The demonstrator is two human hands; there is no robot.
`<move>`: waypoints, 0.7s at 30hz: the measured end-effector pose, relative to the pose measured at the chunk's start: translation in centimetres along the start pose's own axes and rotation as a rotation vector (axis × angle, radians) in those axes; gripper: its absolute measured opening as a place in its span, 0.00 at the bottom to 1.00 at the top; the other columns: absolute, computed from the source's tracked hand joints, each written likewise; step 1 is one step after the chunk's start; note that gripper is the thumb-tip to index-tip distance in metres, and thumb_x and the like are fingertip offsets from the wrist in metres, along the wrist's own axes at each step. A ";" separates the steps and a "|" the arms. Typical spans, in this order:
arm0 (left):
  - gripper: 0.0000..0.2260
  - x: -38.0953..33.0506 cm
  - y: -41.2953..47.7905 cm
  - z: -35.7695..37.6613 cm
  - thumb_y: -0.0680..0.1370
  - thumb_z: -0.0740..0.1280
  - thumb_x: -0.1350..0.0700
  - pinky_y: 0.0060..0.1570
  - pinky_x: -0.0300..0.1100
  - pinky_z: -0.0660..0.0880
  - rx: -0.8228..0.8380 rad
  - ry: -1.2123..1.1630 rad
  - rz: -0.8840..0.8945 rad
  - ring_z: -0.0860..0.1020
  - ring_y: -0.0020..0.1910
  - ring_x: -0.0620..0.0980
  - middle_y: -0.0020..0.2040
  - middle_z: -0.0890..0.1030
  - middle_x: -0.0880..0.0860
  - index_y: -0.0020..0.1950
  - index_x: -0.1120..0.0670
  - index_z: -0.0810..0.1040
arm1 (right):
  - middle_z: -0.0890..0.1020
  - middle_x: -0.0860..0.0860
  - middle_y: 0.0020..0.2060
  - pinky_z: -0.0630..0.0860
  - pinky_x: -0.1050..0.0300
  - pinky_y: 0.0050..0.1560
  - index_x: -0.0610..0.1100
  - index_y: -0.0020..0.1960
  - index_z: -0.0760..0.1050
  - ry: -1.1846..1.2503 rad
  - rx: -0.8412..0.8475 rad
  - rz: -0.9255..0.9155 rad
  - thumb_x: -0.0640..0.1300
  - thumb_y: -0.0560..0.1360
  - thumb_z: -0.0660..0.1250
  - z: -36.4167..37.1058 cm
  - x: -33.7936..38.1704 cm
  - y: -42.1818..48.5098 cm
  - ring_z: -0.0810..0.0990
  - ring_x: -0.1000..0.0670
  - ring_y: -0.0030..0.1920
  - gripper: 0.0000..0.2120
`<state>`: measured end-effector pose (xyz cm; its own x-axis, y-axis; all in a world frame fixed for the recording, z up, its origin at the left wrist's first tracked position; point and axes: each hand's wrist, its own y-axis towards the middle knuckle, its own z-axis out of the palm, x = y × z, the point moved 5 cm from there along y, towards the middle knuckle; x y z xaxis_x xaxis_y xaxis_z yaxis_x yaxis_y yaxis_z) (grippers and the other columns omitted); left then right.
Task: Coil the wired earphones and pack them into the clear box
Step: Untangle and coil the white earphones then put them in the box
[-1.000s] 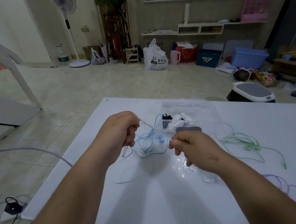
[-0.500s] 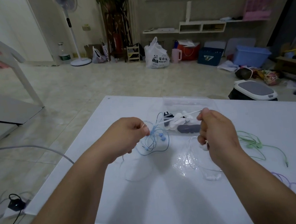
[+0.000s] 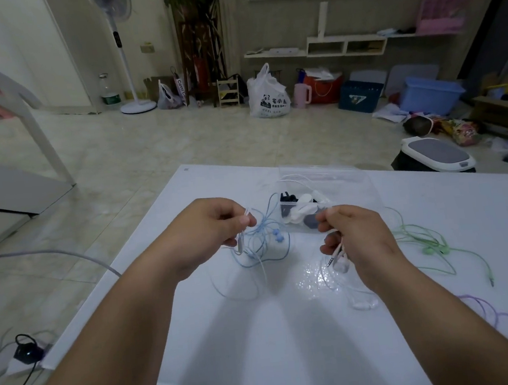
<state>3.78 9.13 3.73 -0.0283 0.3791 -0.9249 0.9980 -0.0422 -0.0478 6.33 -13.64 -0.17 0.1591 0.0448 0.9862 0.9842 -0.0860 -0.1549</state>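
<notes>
**White earphones: coiling step, cable held in both hands**

White earphones (image 3: 342,266) are off the table at the grip points and not yet in the clear box (image 3: 355,192).

- Left hand (image 3: 216,230): thumb and forefinger pinch the thin cable, and the inline remote dangles just below.
- Right hand (image 3: 359,238): fingers are curled round the cable, with one bud and the jack plug poking out under the palm. The second bud lies on the table at 6 o'clock from this hand.
- The box sits at 12 o'clock from the hands and holds dark and white items.

Judgement: coiling has barely begun, since slack loops lie loose on the table. The next move is to wind that slack into a small bundle. It must be kept apart from the blue earphones (image 3: 269,240) heaped beside the left hand, which are a snag risk.

Surface: a glossy white table (image 3: 292,344). Green earphones (image 3: 428,243) lie at 3 o'clock and purple earphones (image 3: 491,315) at 5 o'clock.

Room: tiled floor, with a pedestal fan (image 3: 121,50) at 11 o'clock, a white plastic bag (image 3: 268,94) at 12 and a blue bin (image 3: 429,94) at 2.
</notes>
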 end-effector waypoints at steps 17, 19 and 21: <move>0.08 -1.6 -0.3 1.4 0.71 0.73 0.63 0.29 0.37 0.69 -0.111 -0.389 0.071 0.71 0.26 0.46 0.40 0.84 0.50 0.33 0.54 0.84 | 0.85 0.55 0.40 0.65 0.61 0.27 0.48 0.56 0.77 0.024 0.499 -0.104 0.44 0.68 0.69 6.4 -0.5 -3.9 0.66 0.55 0.26 0.16; 0.07 -1.5 -0.2 1.2 0.73 0.72 0.62 0.29 0.37 0.69 -0.130 -0.378 0.076 0.71 0.27 0.45 0.38 0.83 0.50 0.35 0.55 0.83 | 0.85 0.52 0.39 0.63 0.61 0.26 0.47 0.51 0.79 0.014 0.523 -0.098 0.44 0.71 0.70 6.7 -0.5 -4.3 0.65 0.55 0.25 0.09; 0.08 -1.2 0.1 0.5 0.76 0.69 0.61 0.31 0.38 0.69 -0.209 -0.414 0.073 0.71 0.28 0.45 0.35 0.81 0.51 0.37 0.56 0.81 | 0.83 0.49 0.36 0.61 0.62 0.24 0.48 0.42 0.80 -0.075 0.484 -0.093 0.43 0.75 0.69 6.6 -0.8 -4.2 0.64 0.55 0.24 0.04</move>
<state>3.86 8.21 4.62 0.0645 -0.0201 -0.9977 0.9870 0.1487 0.0608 2.55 -6.74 -0.66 0.0562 0.1035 0.9930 0.9148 0.3930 -0.0928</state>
